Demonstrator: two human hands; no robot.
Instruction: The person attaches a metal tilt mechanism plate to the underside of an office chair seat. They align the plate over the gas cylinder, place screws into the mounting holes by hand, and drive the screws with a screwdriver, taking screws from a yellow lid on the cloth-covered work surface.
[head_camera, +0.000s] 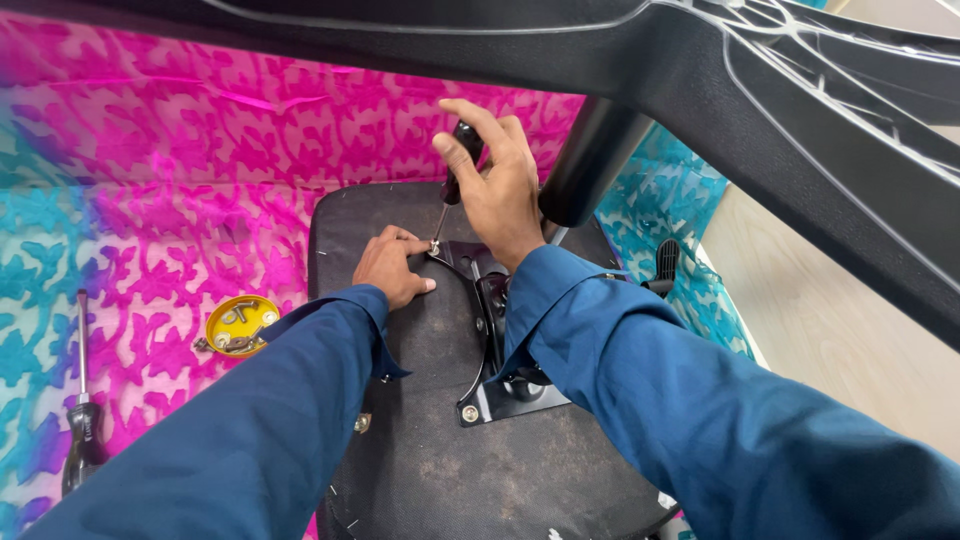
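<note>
Nearest, the metal bracket (500, 395) lies flat on the upturned seat base (420, 460); beyond, the left hand (393, 266) pinches a screw (435, 247) at the bracket's far corner. Furthest, the right hand (497, 180) wraps tight round the screwdriver (452, 185), tip on that screw — best kept upright, pressing squarely.
</note>
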